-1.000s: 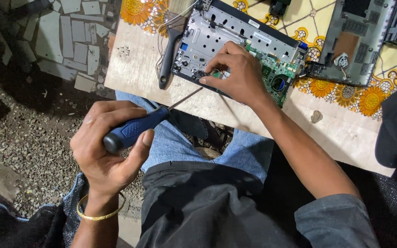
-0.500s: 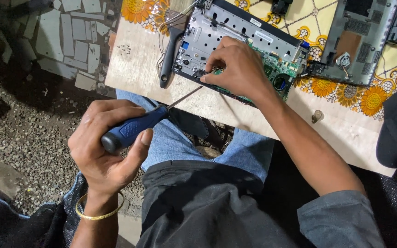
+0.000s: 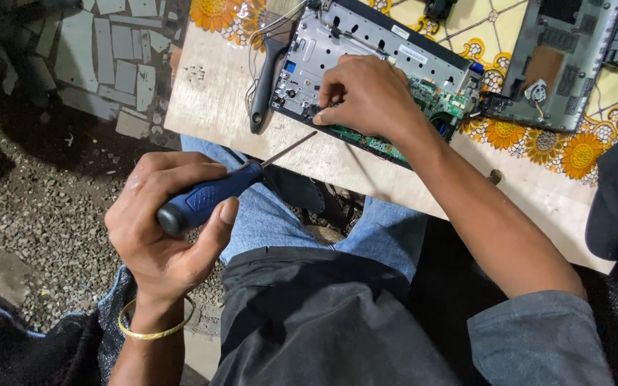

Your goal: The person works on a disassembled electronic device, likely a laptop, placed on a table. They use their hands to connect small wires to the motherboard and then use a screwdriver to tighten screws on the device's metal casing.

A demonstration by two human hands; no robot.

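Two hands were at work, with one screwdriver (image 3: 223, 191), one opened laptop chassis (image 3: 366, 50) and one separate grey cover panel (image 3: 563, 64) at the upper right of the frame. The left hand (image 3: 169, 229), at the lower left, had its fingers curled tight round the screwdriver's blue-and-black rubbery handle, thumb pressed along its side; the thin steel shaft slanted up and right, its tip just at the near edge of the chassis. A single thin gold bangle (image 3: 153, 330) circled that wrist.

The right hand (image 3: 370, 96), in the upper middle, rested on the chassis with fingers bent and pinched close together at a small part near the edge — whether anything was actually gripped between them could not be told. The chassis was a flat rectangle of stamped silver metal with a green circuit board (image 3: 441, 100) showing beside the hand. One black curved tool handle (image 3: 262, 82) lay just left of it. All sat on a pale counter (image 3: 216, 107) partly covered by a yellow sunflower-print cloth (image 3: 531, 143). Grey gravel and broken paving pieces filled the floor (image 3: 44, 179) at the left.
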